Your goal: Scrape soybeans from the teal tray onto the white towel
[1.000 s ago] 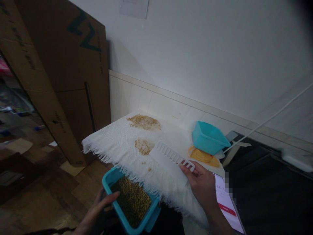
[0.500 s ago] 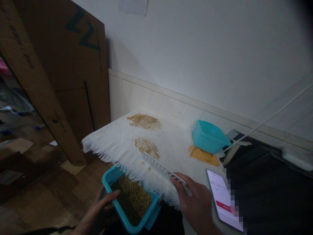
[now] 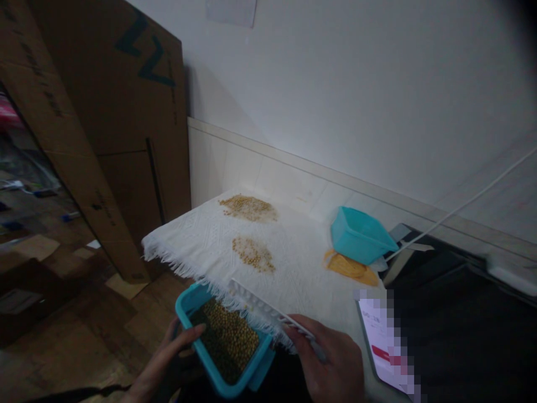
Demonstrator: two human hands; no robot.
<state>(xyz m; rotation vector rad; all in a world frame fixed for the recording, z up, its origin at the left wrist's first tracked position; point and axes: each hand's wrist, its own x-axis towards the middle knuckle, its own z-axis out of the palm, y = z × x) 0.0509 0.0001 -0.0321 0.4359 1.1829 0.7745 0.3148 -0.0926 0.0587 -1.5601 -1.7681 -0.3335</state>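
Observation:
My left hand (image 3: 178, 350) grips the left rim of a blue plastic tub (image 3: 226, 389), its thumb over the edge. Yellow beans (image 3: 237, 330) lie in the tub beside a darker green mass (image 3: 210, 341) I cannot make out. In my right hand (image 3: 331, 358) is a white plastic strip with a row of holes (image 3: 268, 308), closed between thumb and fingers. The strip's far end rests near the fringed edge of the white cloth (image 3: 197, 240), above the tub. Beyond it, a small patch of yellow beans (image 3: 254, 254) and a larger pile (image 3: 249, 207) lie on the cloth.
A second blue tub (image 3: 363, 238) stands at the table's right, by orange-yellow material (image 3: 350, 268). A phone (image 3: 380, 347) lies near my right hand. The big cardboard box (image 3: 126, 140) stands to the left, the wall (image 3: 335, 84) behind.
My right hand has drawn the white strip toward me, from the nearer bean patch to the cloth's fringed edge. My left hand and the tub have hardly moved.

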